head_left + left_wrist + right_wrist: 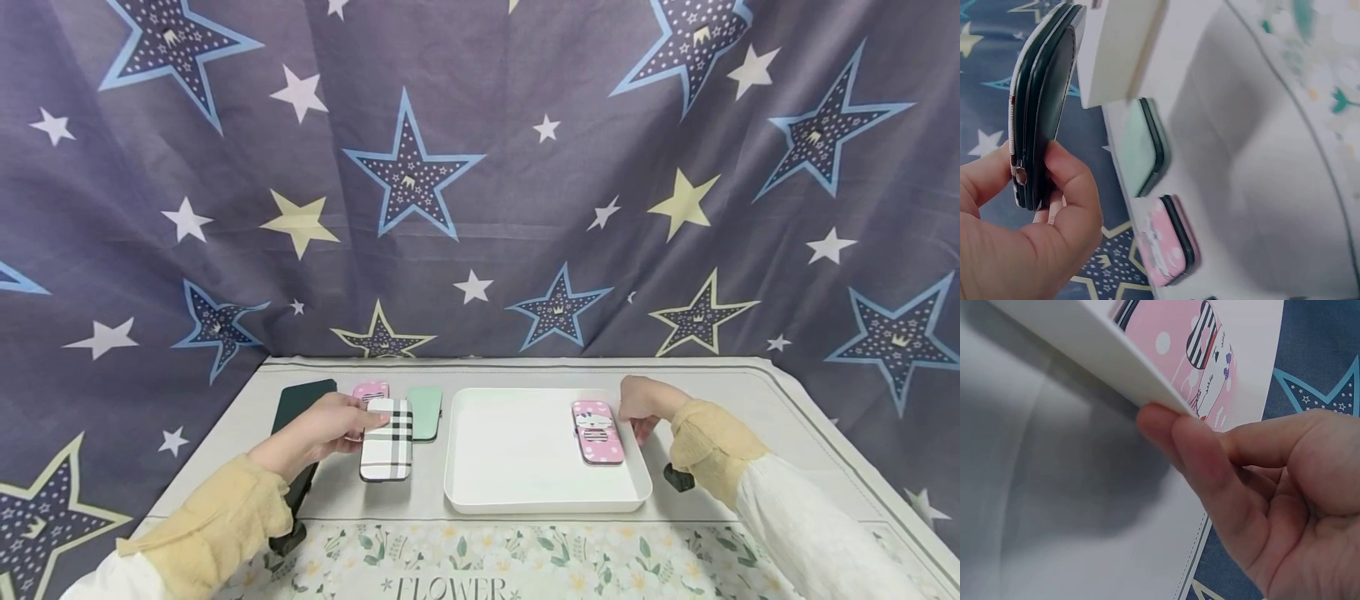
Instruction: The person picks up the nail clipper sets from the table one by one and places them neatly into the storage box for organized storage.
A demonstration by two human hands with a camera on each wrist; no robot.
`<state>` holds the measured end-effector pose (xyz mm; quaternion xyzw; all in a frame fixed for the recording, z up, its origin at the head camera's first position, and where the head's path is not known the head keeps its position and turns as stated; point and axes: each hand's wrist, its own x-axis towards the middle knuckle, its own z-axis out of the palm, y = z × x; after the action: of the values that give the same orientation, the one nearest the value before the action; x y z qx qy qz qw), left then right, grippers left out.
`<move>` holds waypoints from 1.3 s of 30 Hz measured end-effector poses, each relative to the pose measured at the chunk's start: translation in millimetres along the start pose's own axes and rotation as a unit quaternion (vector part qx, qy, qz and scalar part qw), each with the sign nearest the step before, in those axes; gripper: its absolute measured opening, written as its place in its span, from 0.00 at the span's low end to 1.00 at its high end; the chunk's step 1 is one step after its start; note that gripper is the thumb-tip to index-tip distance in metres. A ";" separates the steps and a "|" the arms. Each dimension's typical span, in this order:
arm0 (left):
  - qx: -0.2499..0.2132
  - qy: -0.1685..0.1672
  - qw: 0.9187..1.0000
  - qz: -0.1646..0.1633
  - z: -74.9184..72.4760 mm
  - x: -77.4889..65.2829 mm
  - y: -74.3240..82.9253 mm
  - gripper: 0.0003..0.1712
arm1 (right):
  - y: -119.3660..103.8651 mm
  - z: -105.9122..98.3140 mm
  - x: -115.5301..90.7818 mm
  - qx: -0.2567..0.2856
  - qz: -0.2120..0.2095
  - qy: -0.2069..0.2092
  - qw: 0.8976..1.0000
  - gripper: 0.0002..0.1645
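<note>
My left hand (330, 427) pinches a small black-and-white plaid case (387, 442) between thumb and fingers, above the table. Seen edge-on in the left wrist view, this case (1044, 106) has dark sides and looks closed. Behind it lie a mint-green case (426, 412) and a pink case (371, 390), the pink one partly hidden. On the right, my right hand (647, 404) grips the right rim of a shallow white tray (517, 450). Inside the tray, near that rim, rests a pink case with a cartoon cat (597, 433).
A dark green flat object (303, 402) lies at the left, partly behind the left hand and forearm. A flower-printed cloth (480, 554) covers the table's front. Behind the table hangs a purple-grey star curtain (495, 208).
</note>
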<state>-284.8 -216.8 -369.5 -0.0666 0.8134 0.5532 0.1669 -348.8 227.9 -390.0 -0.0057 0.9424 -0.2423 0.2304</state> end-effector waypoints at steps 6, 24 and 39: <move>-0.027 -0.013 1.000 0.002 3.2 2.4 13.2 0.23 | 0.6 -0.1 0.6 -0.003 0.005 -0.005 1.000 0.02; -0.046 -0.024 0.998 0.026 17.2 27.0 49.3 0.41 | -0.5 -3.2 -0.9 0.002 0.000 -0.009 1.000 0.03; -0.089 -0.038 0.995 0.034 56.5 48.7 89.2 0.23 | -0.8 -1.9 -2.0 0.004 -0.003 -0.006 1.000 0.05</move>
<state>-345.3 -127.2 -326.8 -0.0327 0.7559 0.6309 0.1719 -347.8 228.3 -387.3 -0.0093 0.9402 -0.2465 0.2349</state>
